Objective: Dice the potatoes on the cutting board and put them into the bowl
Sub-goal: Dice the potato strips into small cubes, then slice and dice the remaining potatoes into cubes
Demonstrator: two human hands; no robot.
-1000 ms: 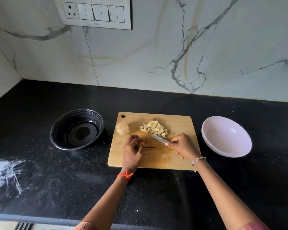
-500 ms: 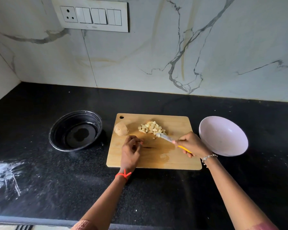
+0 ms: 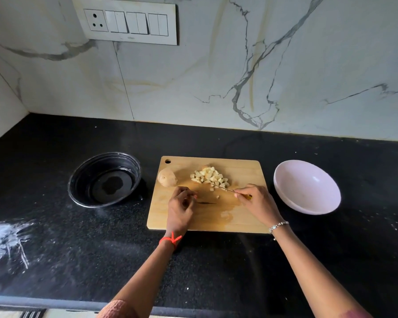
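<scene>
With the right hand gripping the yellow-handled knife at the pale diced-potato heap on the wooden cutting board, a hasty sweep risked scattering cubes or nicking the curled left hand, whose hold was unclear.

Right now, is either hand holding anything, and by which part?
The right hand grips a thin metal knife by its yellow handle. Whether the left hand, fingers curled, holds anything cannot be told.

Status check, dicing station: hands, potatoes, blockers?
Right hand grips knife, tip at diced pile. Left hand curled on cutting board, grasp unclear. One potato undiced; pink bowl empty. No blockers.
</scene>
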